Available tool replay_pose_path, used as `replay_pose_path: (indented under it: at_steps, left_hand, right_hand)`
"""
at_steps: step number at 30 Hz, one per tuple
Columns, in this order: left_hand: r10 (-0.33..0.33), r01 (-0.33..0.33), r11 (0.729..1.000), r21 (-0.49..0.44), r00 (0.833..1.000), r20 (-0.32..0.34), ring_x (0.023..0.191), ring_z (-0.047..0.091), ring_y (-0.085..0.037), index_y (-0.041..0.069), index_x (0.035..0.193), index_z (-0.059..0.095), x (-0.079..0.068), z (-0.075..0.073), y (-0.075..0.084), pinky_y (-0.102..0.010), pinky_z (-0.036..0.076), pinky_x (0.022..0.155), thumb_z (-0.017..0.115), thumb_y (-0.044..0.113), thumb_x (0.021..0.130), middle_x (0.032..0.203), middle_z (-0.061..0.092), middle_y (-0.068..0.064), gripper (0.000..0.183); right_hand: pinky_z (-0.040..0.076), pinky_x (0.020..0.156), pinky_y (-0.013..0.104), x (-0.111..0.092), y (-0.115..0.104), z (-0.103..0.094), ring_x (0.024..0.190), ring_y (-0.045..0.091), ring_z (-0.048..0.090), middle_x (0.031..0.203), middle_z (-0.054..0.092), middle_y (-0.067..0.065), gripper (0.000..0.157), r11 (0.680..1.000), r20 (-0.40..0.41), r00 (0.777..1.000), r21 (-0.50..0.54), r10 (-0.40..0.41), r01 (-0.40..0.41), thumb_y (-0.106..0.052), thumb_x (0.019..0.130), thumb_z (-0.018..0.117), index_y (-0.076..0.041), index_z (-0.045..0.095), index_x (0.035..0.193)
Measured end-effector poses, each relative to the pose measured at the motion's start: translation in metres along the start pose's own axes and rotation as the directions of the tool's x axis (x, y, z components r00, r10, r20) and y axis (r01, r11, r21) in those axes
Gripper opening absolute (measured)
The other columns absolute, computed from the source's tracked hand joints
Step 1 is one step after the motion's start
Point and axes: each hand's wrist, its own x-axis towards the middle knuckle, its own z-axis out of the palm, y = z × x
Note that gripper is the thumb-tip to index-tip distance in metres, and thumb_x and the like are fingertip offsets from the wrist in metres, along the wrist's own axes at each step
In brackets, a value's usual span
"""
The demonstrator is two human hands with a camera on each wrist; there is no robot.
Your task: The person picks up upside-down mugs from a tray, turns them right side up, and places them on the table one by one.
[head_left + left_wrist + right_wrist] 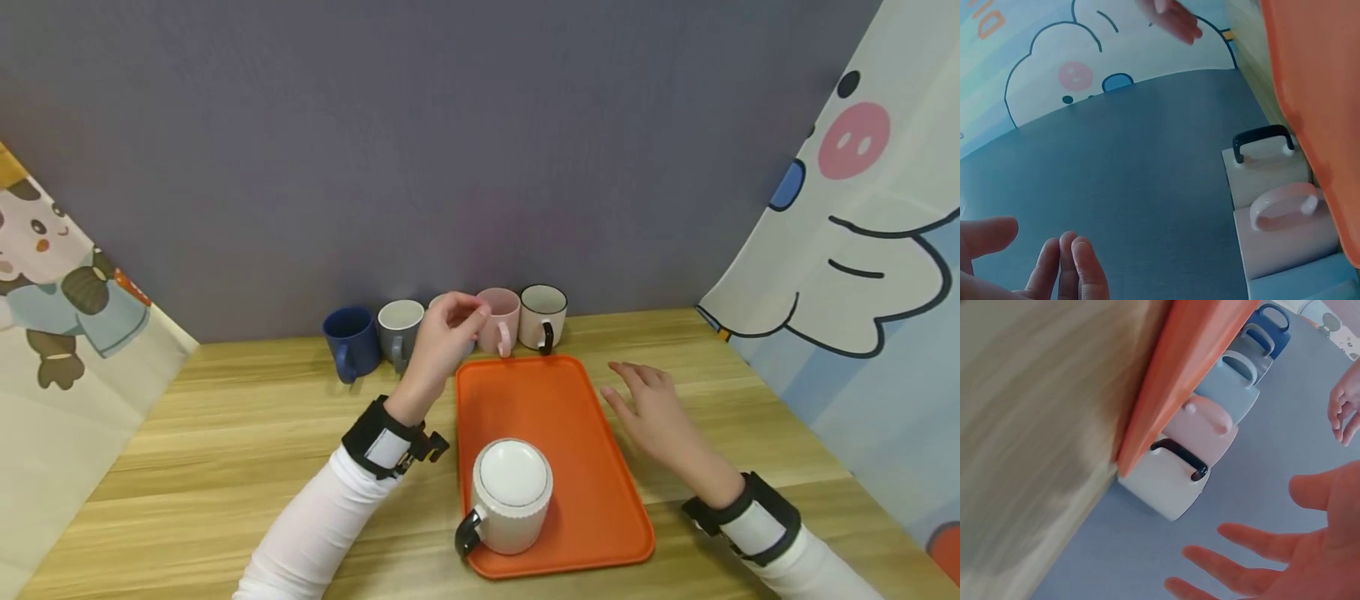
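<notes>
My left hand (444, 342) is raised over the row of mugs with nothing held; in the left wrist view a gap separates its thumb (992, 236) from the fingers. In the head view it mostly hides a light blue mug (1227, 389), which the right wrist view shows. Beside it stand a pink mug (499, 321) and a white mug with a black rim and handle (542, 318). To the left are a grey mug (401, 325) and a dark blue mug (352, 337). Fingers spread, my empty right hand (660, 417) hovers right of the orange tray (555, 400).
On the tray's near left part stands a larger white mug (513, 496), its flat round face up and black handle to the left. A grey wall (450, 167) rises behind the row. The wooden table (262, 433) extends to both sides, between cartoon-printed sheets.
</notes>
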Motion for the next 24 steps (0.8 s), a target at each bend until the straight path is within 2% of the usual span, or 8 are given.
replay_pose_path:
  at_steps: [7,15,19,24]
  left_hand:
    - [0.034,-0.036,0.998,0.046,0.998,0.045,0.09,0.057,-0.021,0.001,0.107,0.063,-0.023,-0.012,-0.006,-0.024,0.049,0.078,0.065,0.013,0.089,0.102,0.063,-0.013,0.021]
    - [-0.019,-0.002,0.989,0.146,0.99,0.14,0.094,0.06,-0.023,0.001,0.105,0.063,-0.045,-0.023,-0.019,-0.034,0.051,0.083,0.069,0.015,0.086,0.102,0.065,-0.012,0.024]
    - [-0.05,0.011,0.983,0.182,0.975,0.216,0.091,0.062,-0.019,0.005,0.103,0.063,-0.055,-0.028,-0.023,-0.033,0.052,0.083,0.072,0.018,0.084,0.1,0.066,-0.009,0.025]
    - [-0.078,0.008,0.978,0.211,0.942,0.326,0.089,0.062,-0.016,0.004,0.105,0.062,-0.067,-0.033,-0.026,-0.034,0.052,0.083,0.073,0.021,0.083,0.1,0.066,-0.007,0.03]
  right_hand:
    - [0.033,0.099,0.063,0.008,-0.013,0.007,0.12,0.051,0.039,0.129,0.05,0.029,0.046,0.999,-0.004,0.999,0.016,-0.034,0.034,-0.031,0.098,0.05,0.001,0.05,0.131]
    - [0.033,0.1,0.061,0.015,-0.028,0.01,0.121,0.049,0.041,0.127,0.052,0.027,0.045,0.998,-0.008,0.999,0.028,-0.052,0.053,-0.029,0.097,0.052,0.002,0.051,0.13]
    - [0.035,0.101,0.06,0.019,-0.035,0.012,0.12,0.048,0.041,0.126,0.052,0.028,0.047,0.998,0.001,0.998,0.022,-0.06,0.06,-0.032,0.098,0.051,0.002,0.051,0.131]
    - [0.035,0.101,0.058,0.023,-0.041,0.016,0.12,0.047,0.042,0.126,0.052,0.026,0.048,0.997,-0.001,0.998,0.031,-0.07,0.07,-0.034,0.097,0.052,0.0,0.051,0.132]
